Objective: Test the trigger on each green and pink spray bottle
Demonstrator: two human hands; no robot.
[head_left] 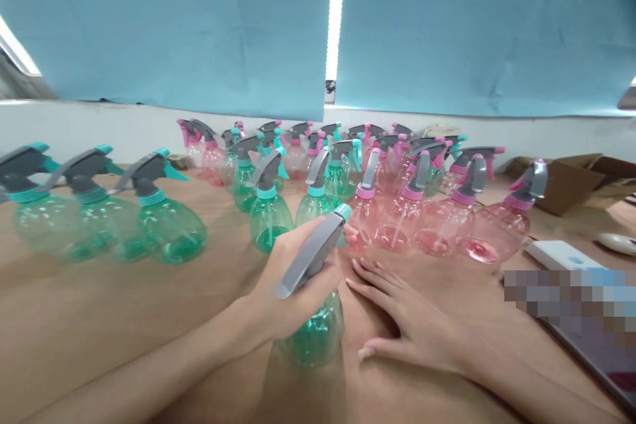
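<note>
Firmly clamps left hand [293,278] round neck of bottle [318,334], upright on table [99,331]. Rests right hand [412,324] flat just right of bottle, fingers apart, holding nothing. Behind bottle: green sprayers [268,215] left, pink sprayers [397,225] right, box [566,185] farther right.

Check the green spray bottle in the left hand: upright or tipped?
Upright. The green spray bottle stands base-down on the table, its grey trigger head on top, with the left hand wrapped round its neck.
</note>
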